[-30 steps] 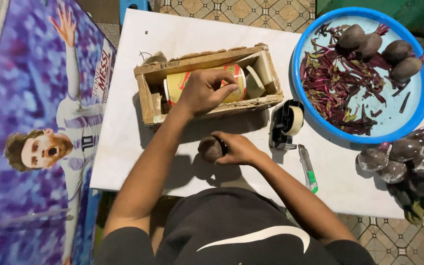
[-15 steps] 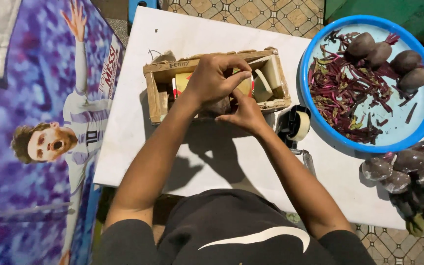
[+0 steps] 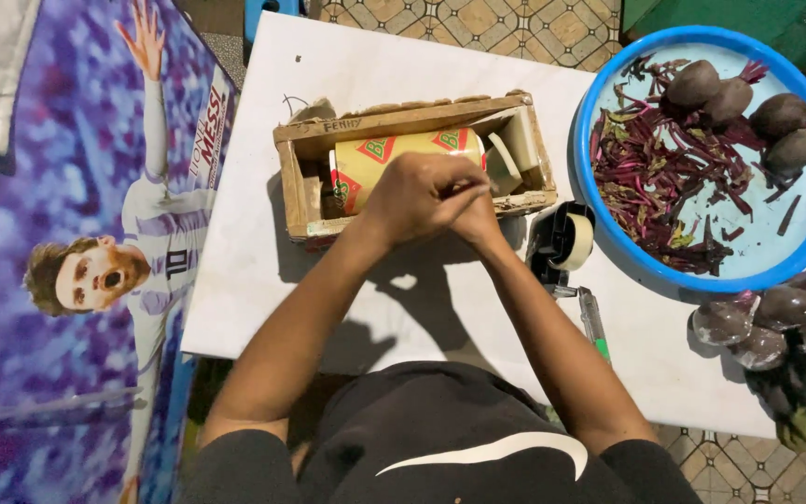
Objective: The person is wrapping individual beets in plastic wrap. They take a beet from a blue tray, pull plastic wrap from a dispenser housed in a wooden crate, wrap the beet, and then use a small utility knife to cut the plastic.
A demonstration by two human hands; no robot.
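Note:
My left hand (image 3: 412,191) and my right hand (image 3: 474,220) are pressed together at the front edge of a wooden box (image 3: 403,118). The left hand's fingers curl over the right hand's fingertips. The small dark beetroot that my right hand held a moment ago is hidden between them. Inside the box a yellow can (image 3: 394,152) lies on its side, just behind my knuckles.
A tape dispenser (image 3: 563,239) and a green-tipped pen-like tool (image 3: 594,324) lie right of my hands on the white table (image 3: 263,271). A blue basin (image 3: 599,229) holds beetroots (image 3: 697,82) and red peelings (image 3: 664,177). Bagged beetroots (image 3: 776,317) sit at the right edge. A printed banner (image 3: 76,280) lies left.
My right hand carried the beetroot from the table's front up to the box. My left hand left the can and closed over it, so both hands now meet.

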